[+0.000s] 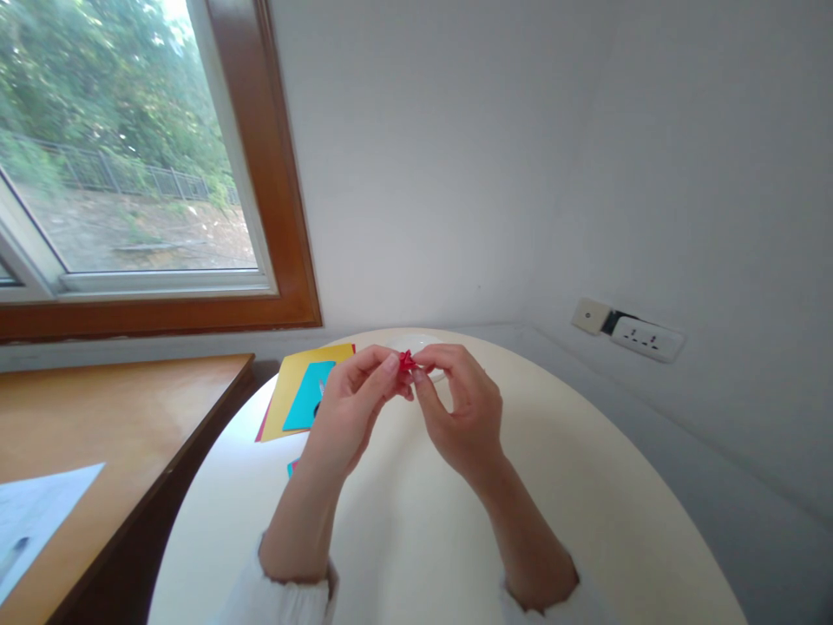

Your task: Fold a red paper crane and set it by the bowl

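A small red folded paper piece [407, 361] is held up between my two hands, above the far part of the round table. My left hand [357, 395] pinches it from the left with thumb and fingers. From the right, my right hand [461, 401] has thumb and forefinger closed at its edge. The exact shape of the folds is too small to make out. Behind my left hand, a blue paper sheet [303, 404] lies on a yellow sheet [286, 382], with scissors partly hidden by the hand.
The round cream table [560, 486] stands against the wall. A wooden desk [162, 408] with a white paper sheet [45, 512] is at the left. A small coloured paper piece [292, 467] shows by my left wrist. A wall socket [646, 337] is at the right.
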`<action>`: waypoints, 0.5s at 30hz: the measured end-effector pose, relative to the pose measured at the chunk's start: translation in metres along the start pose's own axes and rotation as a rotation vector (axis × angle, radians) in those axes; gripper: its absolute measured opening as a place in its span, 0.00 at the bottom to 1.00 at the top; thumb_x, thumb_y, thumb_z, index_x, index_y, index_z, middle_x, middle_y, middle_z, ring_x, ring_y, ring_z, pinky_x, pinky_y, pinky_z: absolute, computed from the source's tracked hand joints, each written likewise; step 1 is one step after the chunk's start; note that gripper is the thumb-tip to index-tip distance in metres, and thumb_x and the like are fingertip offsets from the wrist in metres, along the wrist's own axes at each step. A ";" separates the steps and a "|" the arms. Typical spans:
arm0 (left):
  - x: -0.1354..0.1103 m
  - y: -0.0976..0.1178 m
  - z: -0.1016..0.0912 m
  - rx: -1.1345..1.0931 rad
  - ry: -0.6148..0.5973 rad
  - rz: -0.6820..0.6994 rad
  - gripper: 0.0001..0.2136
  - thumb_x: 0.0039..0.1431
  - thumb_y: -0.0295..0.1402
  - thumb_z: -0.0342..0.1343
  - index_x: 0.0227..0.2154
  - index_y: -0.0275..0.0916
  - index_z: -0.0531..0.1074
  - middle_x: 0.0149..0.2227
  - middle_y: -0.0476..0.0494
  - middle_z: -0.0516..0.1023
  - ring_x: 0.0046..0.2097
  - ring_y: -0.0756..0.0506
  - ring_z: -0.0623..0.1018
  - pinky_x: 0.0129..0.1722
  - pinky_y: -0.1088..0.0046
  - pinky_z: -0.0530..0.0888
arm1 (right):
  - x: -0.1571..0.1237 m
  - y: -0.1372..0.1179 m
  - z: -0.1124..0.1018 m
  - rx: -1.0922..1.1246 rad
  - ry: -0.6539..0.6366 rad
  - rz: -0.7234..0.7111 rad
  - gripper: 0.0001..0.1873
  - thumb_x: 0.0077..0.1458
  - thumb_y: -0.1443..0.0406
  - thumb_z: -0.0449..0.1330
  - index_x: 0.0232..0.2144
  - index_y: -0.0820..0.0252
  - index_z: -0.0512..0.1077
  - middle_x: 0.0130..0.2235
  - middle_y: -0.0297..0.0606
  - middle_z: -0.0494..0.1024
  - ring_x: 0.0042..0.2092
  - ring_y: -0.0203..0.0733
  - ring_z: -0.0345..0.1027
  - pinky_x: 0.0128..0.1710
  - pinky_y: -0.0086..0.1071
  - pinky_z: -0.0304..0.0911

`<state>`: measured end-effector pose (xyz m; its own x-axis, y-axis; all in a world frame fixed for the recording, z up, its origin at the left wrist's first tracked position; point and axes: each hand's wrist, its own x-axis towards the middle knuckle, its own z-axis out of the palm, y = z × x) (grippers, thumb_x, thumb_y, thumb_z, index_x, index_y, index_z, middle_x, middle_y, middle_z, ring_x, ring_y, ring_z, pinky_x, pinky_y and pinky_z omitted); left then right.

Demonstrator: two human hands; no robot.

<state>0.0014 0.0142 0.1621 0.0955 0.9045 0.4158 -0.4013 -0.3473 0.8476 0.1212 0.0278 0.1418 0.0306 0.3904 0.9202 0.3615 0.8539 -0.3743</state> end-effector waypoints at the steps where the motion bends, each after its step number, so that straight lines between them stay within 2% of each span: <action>1: 0.000 0.000 -0.001 0.016 0.004 0.007 0.11 0.47 0.39 0.63 0.22 0.36 0.74 0.23 0.48 0.71 0.27 0.51 0.70 0.30 0.75 0.70 | 0.000 0.000 -0.001 0.008 -0.012 0.003 0.07 0.53 0.72 0.55 0.33 0.56 0.69 0.33 0.36 0.76 0.36 0.38 0.70 0.36 0.34 0.67; 8: 0.000 -0.004 -0.001 0.213 0.060 0.066 0.05 0.49 0.33 0.60 0.25 0.37 0.74 0.25 0.49 0.73 0.29 0.50 0.72 0.31 0.75 0.69 | 0.004 -0.002 -0.008 0.041 -0.085 0.074 0.03 0.53 0.65 0.56 0.30 0.57 0.69 0.31 0.36 0.76 0.32 0.38 0.70 0.33 0.33 0.67; 15: 0.000 -0.006 -0.001 0.318 0.043 0.091 0.04 0.50 0.31 0.57 0.23 0.37 0.71 0.24 0.49 0.72 0.29 0.49 0.72 0.30 0.74 0.68 | 0.004 -0.001 -0.007 0.021 -0.062 0.120 0.06 0.55 0.64 0.55 0.26 0.57 0.69 0.27 0.34 0.76 0.31 0.37 0.70 0.32 0.31 0.66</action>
<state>0.0026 0.0165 0.1566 0.0311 0.8734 0.4861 -0.1014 -0.4811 0.8708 0.1273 0.0266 0.1468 0.0140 0.5099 0.8601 0.3393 0.8067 -0.4838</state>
